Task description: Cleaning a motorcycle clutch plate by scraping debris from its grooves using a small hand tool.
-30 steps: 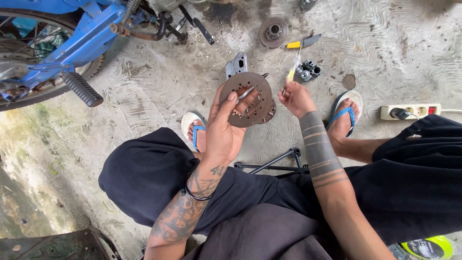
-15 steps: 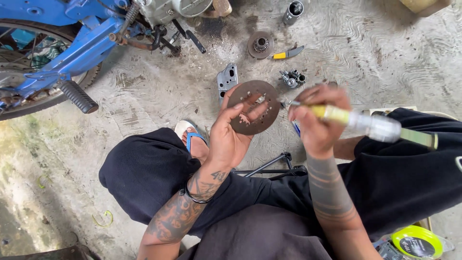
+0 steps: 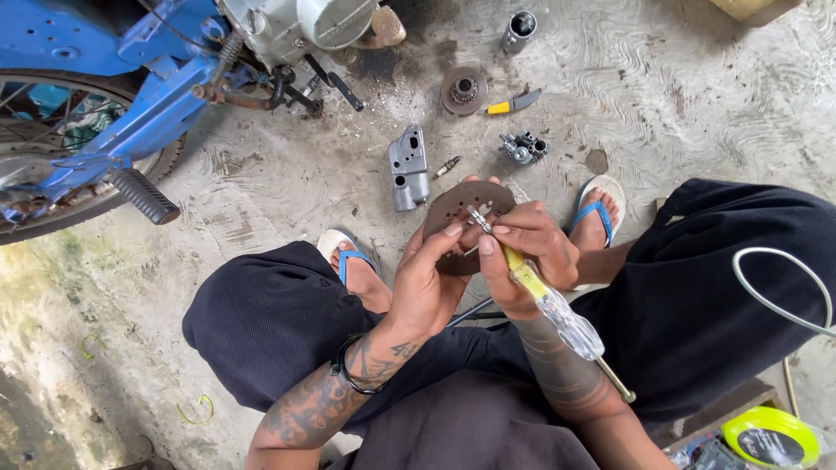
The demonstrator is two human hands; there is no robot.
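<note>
Rusty perforated disc (image 3: 453, 209), clear-handled screwdriver (image 3: 549, 305)

I've brought my right hand (image 3: 531, 257) in with the screwdriver (image 3: 544, 300) — its tip now meets the round plate (image 3: 453, 209), held lower.

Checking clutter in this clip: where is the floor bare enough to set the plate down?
Bare concrete lies left of the grey cover, below the footpeg, and upper right beyond the carburettor part. It is crowded between the sprocket, pliers and round plate.

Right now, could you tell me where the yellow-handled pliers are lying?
The yellow-handled pliers lie on the concrete floor, top centre, right of the round sprocket part.
</note>
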